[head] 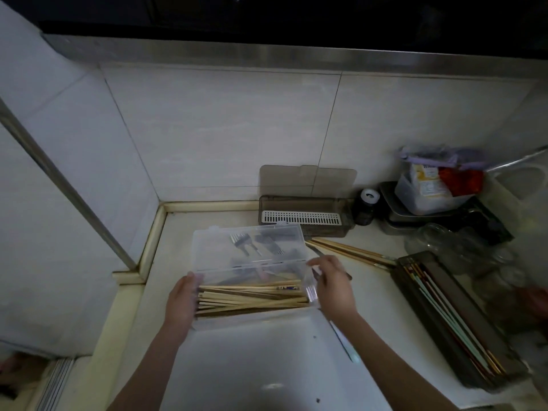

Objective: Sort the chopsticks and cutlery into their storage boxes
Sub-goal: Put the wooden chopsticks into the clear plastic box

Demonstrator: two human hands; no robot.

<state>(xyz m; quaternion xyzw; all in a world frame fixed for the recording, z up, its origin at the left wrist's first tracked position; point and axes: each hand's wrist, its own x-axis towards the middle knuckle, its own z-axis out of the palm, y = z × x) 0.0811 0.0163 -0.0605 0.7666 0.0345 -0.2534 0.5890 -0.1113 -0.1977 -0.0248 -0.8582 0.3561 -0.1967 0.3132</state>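
Observation:
A clear plastic storage box point(311, 292) sits on the counter in front of me, packed with several wooden chopsticks point(252, 295). Its clear hinged lid point(249, 244) stands partly raised, and forks show through it behind. My left hand point(182, 301) holds the box's left end. My right hand point(333, 281) touches the right end near the lid's corner, fingers bent. A dark storage box point(462, 330) at the right holds several coloured chopsticks. Loose wooden chopsticks point(350, 251) lie on the counter between the boxes.
A brown box with a white slotted tray point(302, 218) and an upright lid stands against the back wall. A small dark jar point(366, 207), metal trays, a food container point(427, 191) and glass jars point(436, 238) crowd the back right. A white sink point(267, 360) lies below.

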